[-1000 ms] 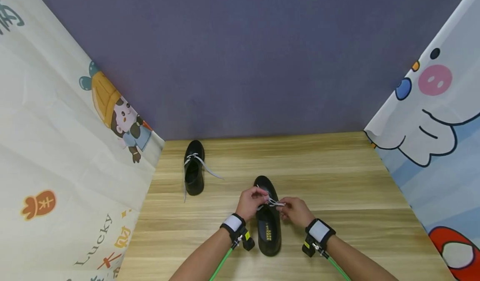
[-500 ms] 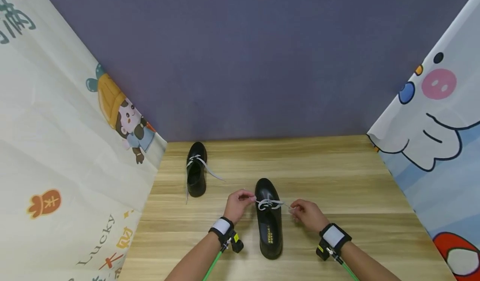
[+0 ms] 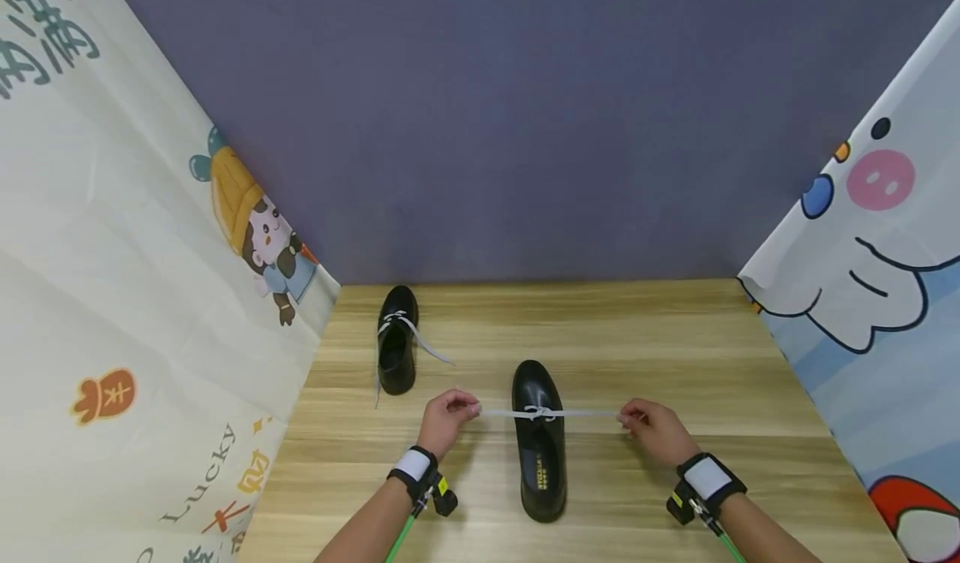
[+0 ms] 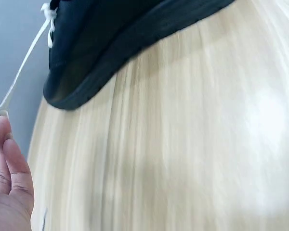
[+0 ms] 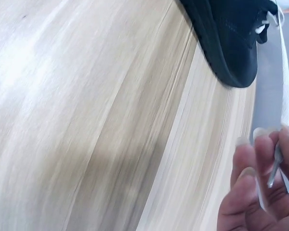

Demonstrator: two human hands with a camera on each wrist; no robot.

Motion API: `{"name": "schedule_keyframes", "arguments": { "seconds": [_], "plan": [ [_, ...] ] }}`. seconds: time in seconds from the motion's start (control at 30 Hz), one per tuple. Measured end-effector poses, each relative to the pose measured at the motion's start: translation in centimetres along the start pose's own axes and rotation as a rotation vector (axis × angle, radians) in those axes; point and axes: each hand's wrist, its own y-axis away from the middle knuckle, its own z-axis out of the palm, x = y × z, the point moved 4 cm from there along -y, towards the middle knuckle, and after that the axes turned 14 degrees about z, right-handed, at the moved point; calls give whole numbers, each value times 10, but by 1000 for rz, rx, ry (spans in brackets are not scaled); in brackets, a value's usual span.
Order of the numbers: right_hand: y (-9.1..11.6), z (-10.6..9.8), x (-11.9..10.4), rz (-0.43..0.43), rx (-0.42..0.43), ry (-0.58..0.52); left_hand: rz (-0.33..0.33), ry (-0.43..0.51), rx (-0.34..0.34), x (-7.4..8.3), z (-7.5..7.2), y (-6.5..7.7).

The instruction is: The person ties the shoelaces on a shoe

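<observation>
A black shoe (image 3: 531, 384) stands upright on the wooden surface, its toe pointing away from me. Its white shoelace (image 3: 588, 414) runs in a straight, taut line out to both sides, with a small knot (image 3: 538, 413) over the throat of the shoe. On the left, my left hand (image 3: 444, 421) pinches one lace end between thumb and fingertips. To the right of the shoe, my right hand (image 3: 658, 429) pinches the other end. The right wrist view shows the lace's tip (image 5: 274, 173) poking out below those fingers.
A second black shoe (image 3: 397, 371) sits farther back on the left, its laces hanging loose to both sides. A grey-blue wall (image 3: 525, 129) rises behind the wooden surface (image 3: 637, 338). Printed cloths (image 3: 150, 254) border the left and right.
My hands have drawn apart, left hand to the left and right hand to the right. The loose loops over the shoe have pulled into a small knot and a straight lace.
</observation>
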Motion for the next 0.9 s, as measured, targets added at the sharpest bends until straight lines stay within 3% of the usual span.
{"name": "schedule_keyframes", "arguments": {
  "seconds": [0.17, 0.4, 0.67, 0.9],
  "plan": [
    [0, -3, 6, 20, 1, 4, -21, -36, 26, -20, -12, 2],
    [0, -5, 11, 60, 14, 17, -27, -50, 30, -23, -19, 3],
    [1, -10, 10, 28, 50, 67, -30, -62, 72, -30, -35, 6],
    [2, -14, 10, 31, 93, 125, -54, -141, 97, -40, -47, 13]
  ]
}}
